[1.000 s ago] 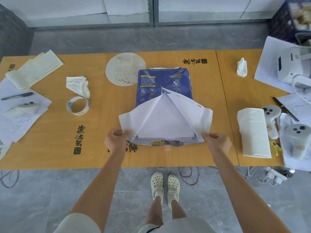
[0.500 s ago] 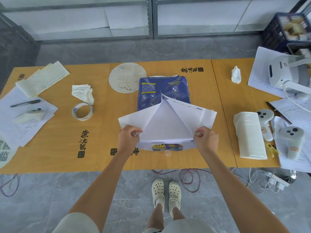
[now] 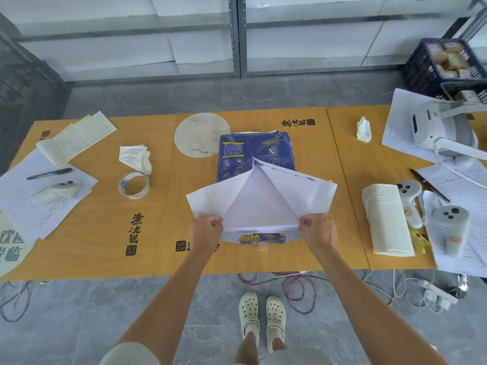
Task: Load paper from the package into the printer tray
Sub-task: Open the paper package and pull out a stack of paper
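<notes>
Left to right along the bench (image 3: pixel 87 241): loose sheets with a pen (image 3: pixel 49 174), a roll of tape (image 3: pixel 134 185), then the blue paper package (image 3: pixel 253 154) lying flat at centre, near end opened, white wrapper flaps (image 3: pixel 303 191) folded out to both sides.

Left hand (image 3: pixel 207 230) — grip closed, pinching the left flap at its near corner. Between the hands, the bare end of the paper stack (image 3: pixel 261 206), still inside the wrapper. Right hand (image 3: pixel 319 230) — grip likewise clamped on the right flap's corner. Further right, a white roll (image 3: pixel 386 219) and two controllers (image 3: pixel 450 227) crowding that side.

No printer or tray anywhere in view — a carry probably lies ahead.

Likely trouble from here:
- Pulling unevenly on the thin flaps could tear the wrapper crookedly, leaving the ream stuck.
- Tugging toward the body could drag the whole package to the bench edge, since nothing pins it.
- Sliding sheets out through a tight opening could curl or crease corners, inviting jams later.
- Lifting too thick a stack could let it fan and spill among the clutter.
</notes>
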